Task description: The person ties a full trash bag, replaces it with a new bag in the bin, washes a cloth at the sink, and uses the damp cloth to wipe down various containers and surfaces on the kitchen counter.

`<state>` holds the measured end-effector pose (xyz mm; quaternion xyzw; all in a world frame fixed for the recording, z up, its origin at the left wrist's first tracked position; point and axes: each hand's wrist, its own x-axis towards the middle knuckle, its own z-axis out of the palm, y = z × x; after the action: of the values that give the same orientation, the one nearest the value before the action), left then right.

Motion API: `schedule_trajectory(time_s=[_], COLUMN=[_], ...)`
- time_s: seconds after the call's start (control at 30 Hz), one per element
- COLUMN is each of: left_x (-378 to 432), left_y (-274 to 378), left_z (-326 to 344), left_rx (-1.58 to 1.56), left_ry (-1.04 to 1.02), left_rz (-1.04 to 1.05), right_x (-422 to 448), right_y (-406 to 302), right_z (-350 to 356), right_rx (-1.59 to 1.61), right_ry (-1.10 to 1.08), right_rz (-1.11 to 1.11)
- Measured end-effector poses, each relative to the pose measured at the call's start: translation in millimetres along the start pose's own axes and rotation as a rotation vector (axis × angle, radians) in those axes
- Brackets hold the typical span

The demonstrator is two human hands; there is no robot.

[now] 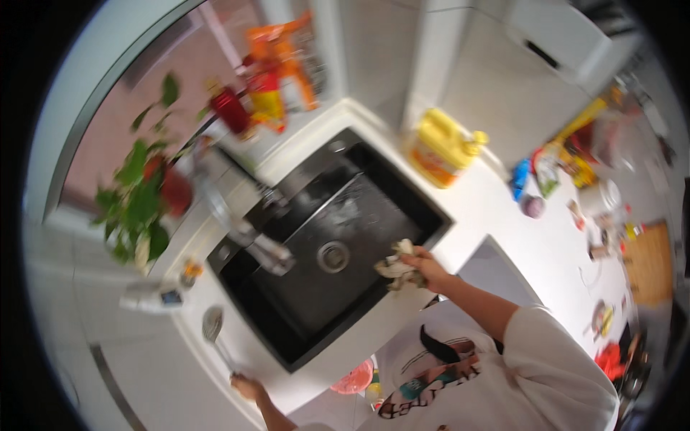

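Note:
My left hand (249, 387) grips the handle of a metal slotted spoon or skimmer (213, 323), whose head lies over the white counter left of the sink. In my right hand (428, 269) is a crumpled pale cloth (400, 269), bunched up over the near right rim of the sink. The black sink (302, 307) lies before me, with a round drain (333, 257) in its floor and wet patches on its base. A chrome faucet (259, 245) reaches over the basin from the left, blurred.
Behind the sink's right corner stands a yellow jug (442, 148). A potted plant (137, 202), a red bottle (232, 110) and orange packaging (283, 48) line the window side. Along the right counter are several packets and a wooden cutting board (649, 264). Below the counter sits a pink basin (353, 377).

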<state>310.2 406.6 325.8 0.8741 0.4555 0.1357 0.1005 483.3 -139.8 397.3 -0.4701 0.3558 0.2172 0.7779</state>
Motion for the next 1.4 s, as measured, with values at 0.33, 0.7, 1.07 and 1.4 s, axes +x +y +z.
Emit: schedule_trajectory(time_s=[0.33,0.7,1.07,1.4], left_x=[-134.4,-268.5,-413.4,-505.1], left_y=[47.3,254.5,366.2,461.7], left_z=[-45.1,-109.5,-126.9,-107.0], left_rx=[-0.155,-0.387,-0.569,-0.570], left_ry=[0.012,-0.474,-0.673,-0.828], left_rz=[0.619,0.999,1.257,1.728], right_x=[-62.8,-32.6,-144.4,-207.0], right_y=[-38.8,-7.0,36.4,18.2], right_z=[-129.5,-246.1,-450.3,-469.8], right_rx=[-0.849,-1.427,-1.217,-1.050], right_ry=[0.804,0.536,0.915,1.141], right_rz=[-1.256,-1.076,-1.045,-0.388])
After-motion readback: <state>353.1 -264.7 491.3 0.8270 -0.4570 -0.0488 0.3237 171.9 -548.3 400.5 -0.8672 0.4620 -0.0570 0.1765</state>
